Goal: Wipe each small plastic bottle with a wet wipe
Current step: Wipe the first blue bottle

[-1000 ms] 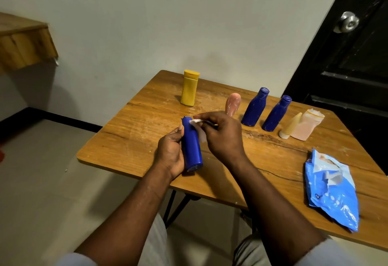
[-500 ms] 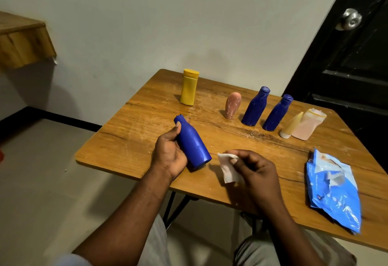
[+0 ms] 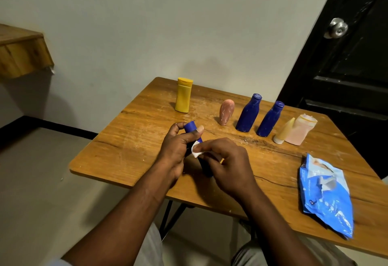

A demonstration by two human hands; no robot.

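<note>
Hands (image 3: 176, 148) (image 3: 228, 169) — one wipe (image 3: 195, 152), three blue bottles (image 3: 190, 126) (image 3: 248, 113) (image 3: 270, 119)

Bottles (image 3: 247, 114) stand on the table (image 3: 130, 146) behind the held bottle (image 3: 190, 126); wipe packet (image 3: 326, 196) lies right.

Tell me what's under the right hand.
A white wet wipe pressed on the blue bottle that the left hand grips; the right hand covers most of both.

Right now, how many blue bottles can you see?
3. One blue bottle in the left hand, wipe against it; two standing bottles on the table between the pink bottle and cream tube. None seems hidden.
</note>
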